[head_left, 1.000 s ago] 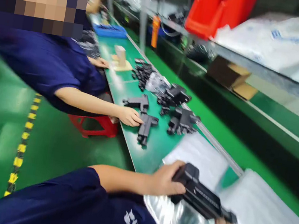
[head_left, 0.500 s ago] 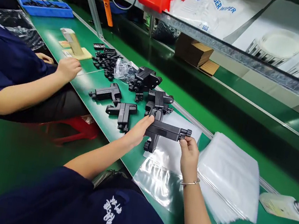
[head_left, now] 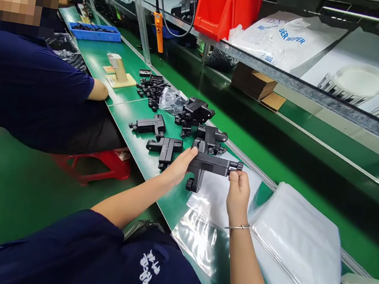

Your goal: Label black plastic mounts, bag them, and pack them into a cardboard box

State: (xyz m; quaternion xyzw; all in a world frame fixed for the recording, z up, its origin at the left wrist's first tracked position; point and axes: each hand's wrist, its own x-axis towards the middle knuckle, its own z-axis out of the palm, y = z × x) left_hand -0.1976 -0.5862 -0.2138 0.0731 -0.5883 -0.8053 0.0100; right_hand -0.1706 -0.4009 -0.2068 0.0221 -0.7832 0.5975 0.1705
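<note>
A black T-shaped plastic bracket with knobs [head_left: 213, 164] is held above the bench between both hands. My left hand [head_left: 179, 165] is closed round its crosspiece end, thumb on top. At the other end, the fingers of my right hand [head_left: 238, 188] pinch a small black knob. Beneath lies a clear plastic bag [head_left: 199, 235] flat on the green bench. Similar black brackets rest close by: one [head_left: 165, 150] just left of my left hand, another [head_left: 149, 125] farther left, and one [head_left: 212, 136] behind the held piece.
A stack of clear bags [head_left: 302, 246] lies right of my right hand. Small black parts [head_left: 152, 90] are heaped farther back. A metal shelf [head_left: 293, 77] carrying a red bin [head_left: 228, 9] overhangs the bench. A co-worker [head_left: 40, 85] sits at the left near a red stool [head_left: 99, 166].
The view has shifted, so bench items appear farther right. The co-worker has leaned in, and that forearm is now mostly out of sight. My hands keep the same hold on the bracket.
</note>
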